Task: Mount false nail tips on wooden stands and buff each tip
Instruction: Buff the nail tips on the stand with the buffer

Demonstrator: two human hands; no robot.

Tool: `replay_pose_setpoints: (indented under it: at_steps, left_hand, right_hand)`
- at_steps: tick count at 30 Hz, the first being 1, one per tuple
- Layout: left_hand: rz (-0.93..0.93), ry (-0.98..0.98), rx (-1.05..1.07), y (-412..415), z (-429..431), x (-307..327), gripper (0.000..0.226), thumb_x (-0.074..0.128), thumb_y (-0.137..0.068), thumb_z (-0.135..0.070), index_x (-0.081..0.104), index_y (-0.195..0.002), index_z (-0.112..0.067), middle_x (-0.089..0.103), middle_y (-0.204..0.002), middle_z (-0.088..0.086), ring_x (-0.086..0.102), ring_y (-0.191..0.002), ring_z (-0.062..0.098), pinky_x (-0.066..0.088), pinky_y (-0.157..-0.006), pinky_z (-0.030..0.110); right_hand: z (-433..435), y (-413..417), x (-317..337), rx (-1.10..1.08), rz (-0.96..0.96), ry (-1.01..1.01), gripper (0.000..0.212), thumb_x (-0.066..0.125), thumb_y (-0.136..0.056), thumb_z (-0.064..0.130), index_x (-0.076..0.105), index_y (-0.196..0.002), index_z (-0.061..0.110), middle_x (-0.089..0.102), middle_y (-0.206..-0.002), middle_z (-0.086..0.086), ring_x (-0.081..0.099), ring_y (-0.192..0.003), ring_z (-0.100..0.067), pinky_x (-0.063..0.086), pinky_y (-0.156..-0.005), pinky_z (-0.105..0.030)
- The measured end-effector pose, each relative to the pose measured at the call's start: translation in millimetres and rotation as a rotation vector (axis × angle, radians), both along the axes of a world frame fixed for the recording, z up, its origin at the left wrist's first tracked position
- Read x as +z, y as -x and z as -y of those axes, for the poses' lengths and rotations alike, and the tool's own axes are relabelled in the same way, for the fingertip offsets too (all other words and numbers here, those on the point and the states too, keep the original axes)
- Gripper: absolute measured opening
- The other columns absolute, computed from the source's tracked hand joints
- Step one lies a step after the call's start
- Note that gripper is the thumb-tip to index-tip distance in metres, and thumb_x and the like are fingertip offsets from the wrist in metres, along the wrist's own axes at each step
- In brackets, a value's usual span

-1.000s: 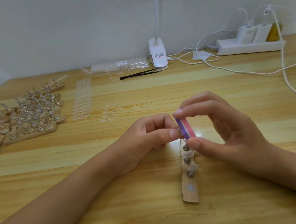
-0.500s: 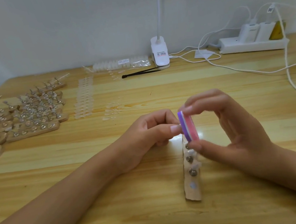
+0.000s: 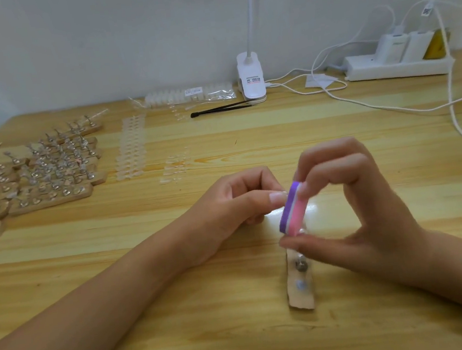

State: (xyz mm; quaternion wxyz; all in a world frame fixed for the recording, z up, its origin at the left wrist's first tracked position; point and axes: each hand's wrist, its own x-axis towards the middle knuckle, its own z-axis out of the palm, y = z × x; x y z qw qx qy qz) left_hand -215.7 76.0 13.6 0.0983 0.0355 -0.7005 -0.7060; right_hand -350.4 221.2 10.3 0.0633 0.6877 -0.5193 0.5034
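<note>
My right hand (image 3: 350,210) pinches a small purple, white and pink buffer block (image 3: 292,209) between thumb and fingers, held upright over the far end of a wooden stand (image 3: 300,287). The stand lies lengthwise on the table with metal pegs along it; one peg (image 3: 301,265) shows below my thumb. My left hand (image 3: 236,205) is curled just left of the buffer, thumb and forefinger pinched at the stand's far end; what they hold is hidden. Nail tips on the stand are mostly covered by my hands.
Many wooden stands with pegs (image 3: 41,174) crowd the left of the table. Strips of clear nail tips (image 3: 131,148) and loose tips (image 3: 176,166) lie behind my hands. Further back are a tip packet (image 3: 190,95), black tweezers (image 3: 221,108), a lamp clip (image 3: 251,77), a power strip (image 3: 398,64) and cables (image 3: 388,107).
The buffer has tilted and shifted slightly toward me along the stand, in a rubbing motion. My right thumb now covers more of the pegs. My left hand stays at the stand's far end.
</note>
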Motion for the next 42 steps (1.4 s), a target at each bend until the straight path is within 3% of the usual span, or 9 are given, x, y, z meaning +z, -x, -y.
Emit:
replay_pose_setpoints:
  at_steps: [9,13,16,22,29,32,35,39,42]
  left_hand:
    - [0.007,-0.002,-0.002,-0.5,-1.8,2.0,0.005,0.063,-0.072,-0.031,0.061,-0.071,-0.027,0.058,-0.064,-0.017,0.042,-0.055,0.001,0.037,-0.054,0.011]
    - [0.010,0.010,0.010,-0.6,-1.5,2.2,0.005,0.063,-0.071,-0.033,0.061,-0.069,-0.028,0.053,-0.062,-0.013,0.040,-0.056,0.004,0.036,-0.054,0.013]
    - [0.010,-0.001,0.002,-1.0,-1.8,2.8,0.005,0.063,-0.070,-0.033,0.061,-0.068,-0.028,0.054,-0.063,-0.014,0.039,-0.055,0.003,0.036,-0.054,0.012]
    - [0.017,0.003,0.001,-1.1,-1.8,2.4,0.005,0.062,-0.070,-0.033,0.060,-0.068,-0.029,0.053,-0.062,-0.016,0.039,-0.055,0.002,0.035,-0.053,0.012]
    - [0.025,-0.013,0.011,-1.1,-0.8,2.4,0.007,0.063,-0.069,-0.033,0.060,-0.067,-0.027,0.048,-0.062,-0.010,0.038,-0.055,0.003,0.035,-0.053,0.012]
    - [0.021,-0.011,0.003,-0.7,-1.2,2.2,0.006,0.063,-0.069,-0.033,0.060,-0.067,-0.028,0.050,-0.060,-0.012,0.039,-0.054,0.003,0.035,-0.053,0.013]
    - [0.033,-0.017,0.003,-0.4,-1.5,2.2,0.007,0.063,-0.069,-0.033,0.060,-0.066,-0.028,0.049,-0.060,-0.012,0.039,-0.054,0.003,0.035,-0.053,0.012]
    - [0.024,-0.006,-0.005,-1.1,-0.7,2.3,0.006,0.062,-0.071,-0.032,0.060,-0.068,-0.028,0.051,-0.062,-0.013,0.040,-0.055,0.004,0.035,-0.054,0.013]
    - [0.032,-0.001,-0.013,-0.9,-0.7,2.6,0.007,0.062,-0.071,-0.033,0.060,-0.067,-0.027,0.049,-0.062,-0.012,0.038,-0.055,0.003,0.034,-0.054,0.012]
  right_hand:
    - [0.1,1.2,0.1,0.001,0.071,0.002,0.045,0.078,-0.078,0.033,0.045,-0.107,0.027,0.050,-0.107,0.004,0.054,-0.099,-0.027,0.043,-0.082,-0.048]
    - [-0.9,-0.9,-0.3,0.029,-0.031,-0.007,0.044,0.078,-0.079,0.034,0.047,-0.109,0.028,0.051,-0.106,0.007,0.054,-0.103,-0.017,0.042,-0.086,-0.037]
    - [0.4,1.5,0.7,0.005,0.066,-0.006,0.041,0.078,-0.078,0.032,0.045,-0.102,0.028,0.051,-0.107,0.004,0.055,-0.100,-0.026,0.043,-0.084,-0.048]
    - [-0.3,0.8,-0.3,0.050,0.136,-0.025,0.040,0.078,-0.079,0.034,0.048,-0.104,0.025,0.053,-0.108,0.001,0.056,-0.100,-0.030,0.044,-0.084,-0.049]
    - [0.4,0.8,0.8,0.031,0.110,-0.040,0.039,0.077,-0.079,0.032,0.048,-0.105,0.027,0.054,-0.109,-0.001,0.057,-0.101,-0.030,0.045,-0.084,-0.049]
    - [-1.7,-0.1,-0.9,0.039,-0.002,-0.031,0.041,0.077,-0.080,0.034,0.049,-0.108,0.025,0.054,-0.112,0.001,0.057,-0.102,-0.024,0.044,-0.085,-0.042]
    - [-0.9,-0.3,0.8,0.022,0.071,-0.029,0.039,0.077,-0.079,0.034,0.048,-0.103,0.026,0.054,-0.109,0.001,0.057,-0.101,-0.028,0.045,-0.084,-0.048]
    - [-1.5,-1.6,0.5,0.043,-0.025,-0.030,0.040,0.077,-0.080,0.035,0.051,-0.108,0.024,0.054,-0.110,0.001,0.056,-0.103,-0.020,0.043,-0.086,-0.037]
    - [-1.6,0.0,1.3,0.022,0.076,-0.022,0.038,0.077,-0.079,0.035,0.050,-0.104,0.026,0.054,-0.107,0.001,0.057,-0.101,-0.027,0.045,-0.084,-0.048]
